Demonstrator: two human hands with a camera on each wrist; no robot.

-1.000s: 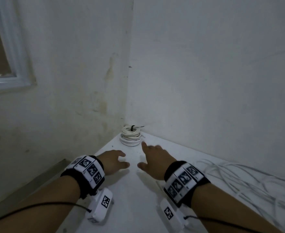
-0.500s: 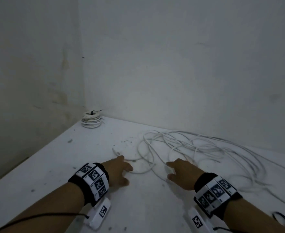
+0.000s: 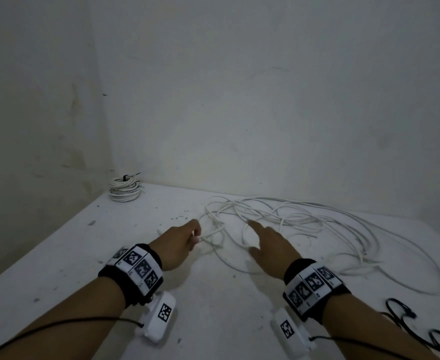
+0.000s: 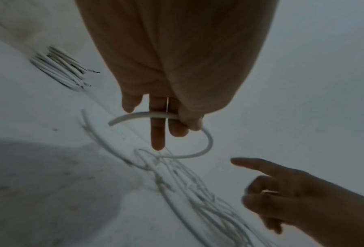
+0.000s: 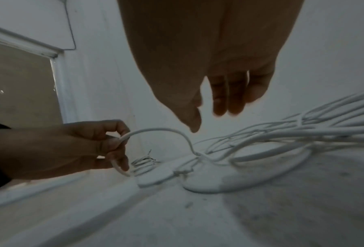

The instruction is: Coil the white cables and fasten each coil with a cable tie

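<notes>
A loose white cable [image 3: 304, 224] sprawls in tangled loops over the right half of the white table [image 3: 83, 255]. My left hand [image 3: 185, 237] pinches the cable's free end [image 4: 138, 116] between thumb and fingers, lifted a little off the table; the right wrist view shows that grip [image 5: 117, 143] too. My right hand [image 3: 268, 242] hovers over the nearest loops with relaxed fingers [image 5: 229, 100], holding nothing. A finished coil [image 3: 124, 189] with a black tie sits in the far left corner. Black cable ties [image 3: 405, 315] lie at the near right.
Bare walls close the table on the far and left sides. A window frame [image 5: 28, 46] shows in the right wrist view. Thin black wires [image 3: 58, 326] run along both forearms from the wrist cameras.
My head turned right from the corner coil toward the loose cable. The left hand, open before, has picked up the cable's end. The right hand moved forward over the loops.
</notes>
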